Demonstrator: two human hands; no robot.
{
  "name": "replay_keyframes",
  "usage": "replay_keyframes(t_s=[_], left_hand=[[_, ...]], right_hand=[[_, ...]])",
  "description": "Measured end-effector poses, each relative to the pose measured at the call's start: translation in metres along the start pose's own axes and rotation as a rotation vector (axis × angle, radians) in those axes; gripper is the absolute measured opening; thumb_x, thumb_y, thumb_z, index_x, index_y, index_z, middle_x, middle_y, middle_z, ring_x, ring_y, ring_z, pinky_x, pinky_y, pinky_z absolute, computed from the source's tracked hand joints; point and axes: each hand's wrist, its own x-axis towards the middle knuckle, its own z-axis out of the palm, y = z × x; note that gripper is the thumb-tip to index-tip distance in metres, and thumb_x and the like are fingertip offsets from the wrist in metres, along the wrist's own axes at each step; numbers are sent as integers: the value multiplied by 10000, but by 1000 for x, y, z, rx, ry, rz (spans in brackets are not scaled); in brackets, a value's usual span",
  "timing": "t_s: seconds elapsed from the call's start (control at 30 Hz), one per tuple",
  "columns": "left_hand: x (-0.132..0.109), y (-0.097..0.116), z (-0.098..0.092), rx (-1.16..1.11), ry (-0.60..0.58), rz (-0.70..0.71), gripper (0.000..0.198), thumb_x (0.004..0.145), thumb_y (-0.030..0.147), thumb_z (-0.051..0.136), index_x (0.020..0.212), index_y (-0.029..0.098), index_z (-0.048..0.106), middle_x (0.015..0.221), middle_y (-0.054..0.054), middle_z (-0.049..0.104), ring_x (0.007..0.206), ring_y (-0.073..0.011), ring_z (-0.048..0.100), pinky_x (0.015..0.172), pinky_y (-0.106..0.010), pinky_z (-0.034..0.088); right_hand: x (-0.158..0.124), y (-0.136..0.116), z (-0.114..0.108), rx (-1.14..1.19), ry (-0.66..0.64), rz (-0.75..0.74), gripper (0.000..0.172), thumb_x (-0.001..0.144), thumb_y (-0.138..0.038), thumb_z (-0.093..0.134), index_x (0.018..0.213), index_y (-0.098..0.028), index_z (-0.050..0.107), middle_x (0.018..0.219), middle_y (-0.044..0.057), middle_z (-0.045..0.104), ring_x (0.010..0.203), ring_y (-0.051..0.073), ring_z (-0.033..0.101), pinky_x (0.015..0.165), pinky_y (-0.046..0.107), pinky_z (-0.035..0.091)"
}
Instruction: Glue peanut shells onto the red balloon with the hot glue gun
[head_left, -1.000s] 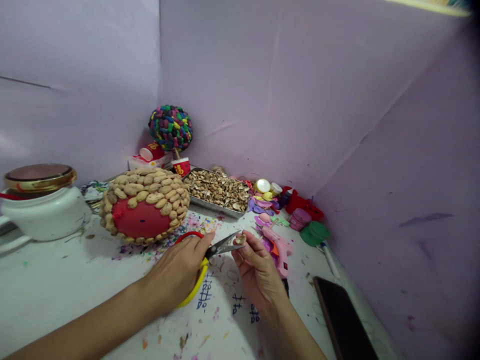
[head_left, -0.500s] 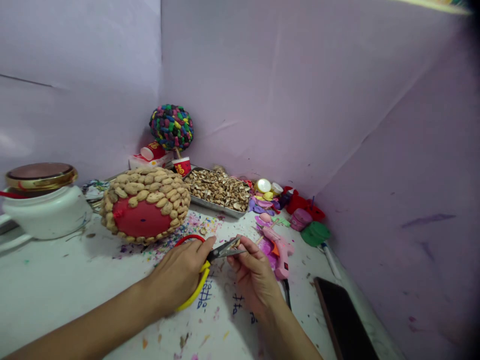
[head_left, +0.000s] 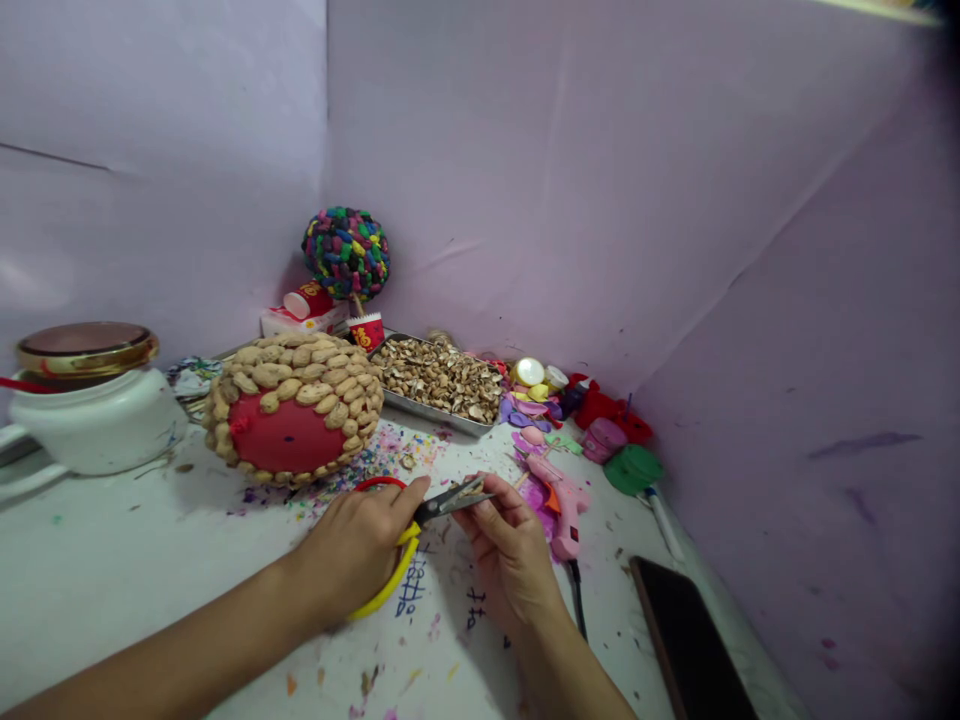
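My left hand (head_left: 360, 545) is wrapped round the red-and-yellow handles of a pair of scissors (head_left: 442, 502). The dark blades point right, slightly parted, with a small piece of peanut shell (head_left: 474, 487) at their tips. That piece is pinched in the fingers of my right hand (head_left: 514, 555), which partly hide it. Beyond my left hand sits a red balloon (head_left: 289, 440), its upper part and lower rim covered with peanut shells. A metal tray (head_left: 442, 420) full of peanut shells lies behind the hands.
To the right are a pink glue gun (head_left: 566, 520) with a black cord, a dark phone (head_left: 690, 640) and a green tub (head_left: 634, 467). A white pot (head_left: 97, 425) stands at left. A multicoloured ball (head_left: 347, 252) rises from a red cup (head_left: 366, 332) at the back.
The scissor blades have closed a little on the shell piece in my right hand. Both hands stay almost in place, and the view has shifted slightly.
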Motion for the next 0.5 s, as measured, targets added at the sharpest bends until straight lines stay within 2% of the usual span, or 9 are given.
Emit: replay_keyframes(t_s=[0.23,0.37,0.5], left_hand=[[-3,1,-4,-7,1,40,498,774,105,426,1261,198,388,909,-88,652,829,-219,619,705,-313,475],[-5,6,-8,28,-103,26,499,786,119,405,1279,198,385,931,-101,659,829,-261,627,693,-376,480],[-5,9,-13,54,-171,7,520,777,97,375,1292,173,387,955,-123,659,841,-297,625,695,-440,480]], right_hand=[[8,-7,-10,-40,-42,-53,243,542,-196,815,757,-203,702,748,-27,670,653,87,616,650,191,506],[13,-13,-13,-96,-70,-78,234,545,-210,816,749,-193,702,723,-21,670,613,90,605,585,178,485],[14,-14,-14,-131,-102,-85,224,541,-222,820,732,-205,704,725,-23,679,639,93,601,604,181,473]])
